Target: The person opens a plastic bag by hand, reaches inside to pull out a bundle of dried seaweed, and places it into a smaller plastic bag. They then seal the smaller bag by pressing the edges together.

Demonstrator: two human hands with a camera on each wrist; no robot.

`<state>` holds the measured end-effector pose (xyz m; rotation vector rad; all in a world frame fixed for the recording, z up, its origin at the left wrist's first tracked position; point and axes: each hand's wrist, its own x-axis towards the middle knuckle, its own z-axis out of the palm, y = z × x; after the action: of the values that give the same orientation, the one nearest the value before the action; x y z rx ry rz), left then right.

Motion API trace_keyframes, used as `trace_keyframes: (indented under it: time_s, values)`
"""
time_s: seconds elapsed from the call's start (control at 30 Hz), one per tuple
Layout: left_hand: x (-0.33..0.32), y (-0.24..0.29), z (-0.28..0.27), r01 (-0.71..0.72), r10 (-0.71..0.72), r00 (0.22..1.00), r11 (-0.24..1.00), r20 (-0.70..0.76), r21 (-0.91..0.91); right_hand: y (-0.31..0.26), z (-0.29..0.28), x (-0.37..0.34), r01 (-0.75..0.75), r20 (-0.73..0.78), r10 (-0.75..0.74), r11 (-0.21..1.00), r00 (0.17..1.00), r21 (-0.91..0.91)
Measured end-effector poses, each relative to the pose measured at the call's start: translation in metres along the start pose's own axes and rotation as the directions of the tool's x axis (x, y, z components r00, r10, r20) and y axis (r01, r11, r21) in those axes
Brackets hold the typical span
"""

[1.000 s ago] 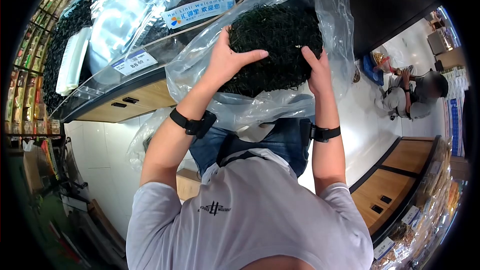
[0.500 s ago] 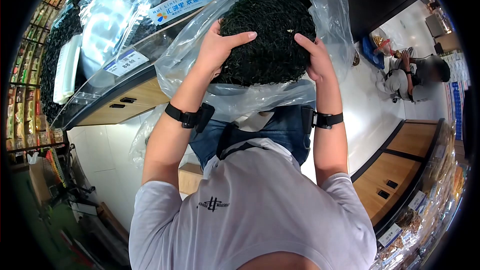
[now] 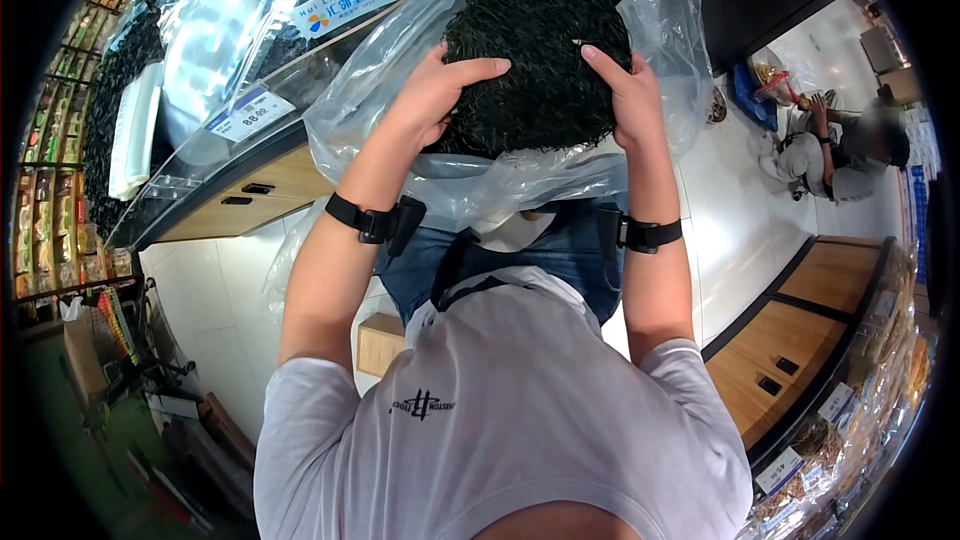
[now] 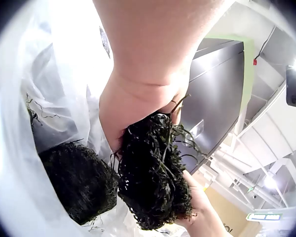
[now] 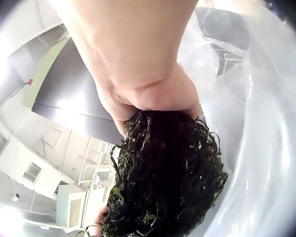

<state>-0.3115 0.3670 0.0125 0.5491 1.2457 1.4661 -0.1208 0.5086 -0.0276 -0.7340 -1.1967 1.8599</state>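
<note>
1. We see the left hand (image 3: 432, 92) and right hand (image 3: 635, 98) part-closed on opposite edges of a dark, stringy bundle (image 3: 535, 70), upper centre, thumbs on top, probably keeping strands together.
2. A clear plastic bag (image 3: 662, 15) flares around it, folds crowding both hands; a second bundle (image 4: 79, 180) lies lower left in the left-wrist view.
3. Beyond, a price tag (image 3: 248, 115), upper left; another person (image 3: 840, 155), far right.

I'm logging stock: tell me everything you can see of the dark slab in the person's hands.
The slab is thick, roundish and blackish-green, a mat of thin, seaweed-like strands with frayed edges. The left hand and right hand grip its opposite sides, thumbs on its upper face. A clear plastic bag spreads around it; contact is unclear.
</note>
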Motion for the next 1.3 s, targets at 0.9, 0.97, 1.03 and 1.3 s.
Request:
trace_keyframes:
  time_s: [0.9,0.97,1.03,1.3]
  values:
    - [0.001,0.013,0.009,-0.044,0.044,0.998,0.999,0.050,0.005,-0.005,-0.018,0.005,-0.180,0.086,0.164,0.958,0.983,0.223]
    - [0.006,0.008,0.004,-0.035,0.037,0.997,0.999,0.072,-0.034,-0.002,-0.017,0.005,-0.232,0.170,0.185,0.917,0.968,0.324]
    - [0.012,0.003,0.000,-0.024,0.031,0.995,0.997,0.094,-0.073,0.001,-0.015,0.004,-0.257,0.176,0.207,0.902,0.962,0.347]
    - [0.016,-0.006,0.003,0.107,-0.049,0.986,0.921,0.161,-0.374,0.009,-0.005,0.001,-0.343,0.220,0.267,0.804,0.938,0.487]
